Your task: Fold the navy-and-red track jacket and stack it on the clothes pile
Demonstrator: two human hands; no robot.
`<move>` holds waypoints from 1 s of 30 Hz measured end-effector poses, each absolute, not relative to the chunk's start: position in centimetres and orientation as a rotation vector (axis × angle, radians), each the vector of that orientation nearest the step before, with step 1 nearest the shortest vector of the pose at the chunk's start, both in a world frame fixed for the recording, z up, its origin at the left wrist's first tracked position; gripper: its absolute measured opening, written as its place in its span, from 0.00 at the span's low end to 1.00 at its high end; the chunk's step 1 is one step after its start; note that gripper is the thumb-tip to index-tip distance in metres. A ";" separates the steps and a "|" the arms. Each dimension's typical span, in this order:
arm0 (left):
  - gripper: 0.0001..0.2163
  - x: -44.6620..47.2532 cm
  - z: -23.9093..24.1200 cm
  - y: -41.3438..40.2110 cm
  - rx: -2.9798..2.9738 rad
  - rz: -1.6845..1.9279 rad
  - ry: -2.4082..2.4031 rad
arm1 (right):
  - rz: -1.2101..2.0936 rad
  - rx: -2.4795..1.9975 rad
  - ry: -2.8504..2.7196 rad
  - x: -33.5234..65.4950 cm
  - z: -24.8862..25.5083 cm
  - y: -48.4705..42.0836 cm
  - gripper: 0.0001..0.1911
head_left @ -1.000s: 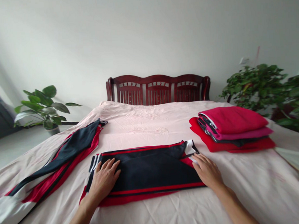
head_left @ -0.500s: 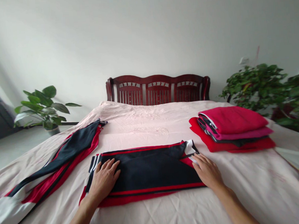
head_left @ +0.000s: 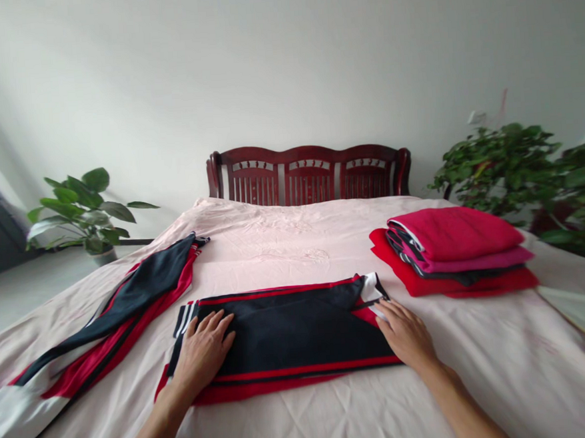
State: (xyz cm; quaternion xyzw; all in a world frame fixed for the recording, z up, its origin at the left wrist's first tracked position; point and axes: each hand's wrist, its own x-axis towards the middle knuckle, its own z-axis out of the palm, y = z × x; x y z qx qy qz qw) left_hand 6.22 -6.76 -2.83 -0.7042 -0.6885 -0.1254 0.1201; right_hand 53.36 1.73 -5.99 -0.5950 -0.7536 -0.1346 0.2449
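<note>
A folded black garment with red and white stripes (head_left: 295, 332) lies flat on the pink bed sheet (head_left: 336, 416) in front of me. My left hand (head_left: 201, 352) rests palm down on its left end, fingers spread. My right hand (head_left: 405, 334) lies flat at its right end, fingertips by the white collar part. Neither hand grips anything.
A second black, red and white garment (head_left: 104, 319) lies stretched out at the left of the bed. A stack of folded red and pink clothes (head_left: 455, 251) sits at the right. A dark red wooden headboard (head_left: 309, 174) stands behind. Potted plants (head_left: 84, 210) flank the bed.
</note>
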 end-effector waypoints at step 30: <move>0.24 4.5 -2.8 -6.9 -1.747 -0.599 -2.333 | -0.412 -1.653 -2.067 53.0 -5.6 1.3 0.21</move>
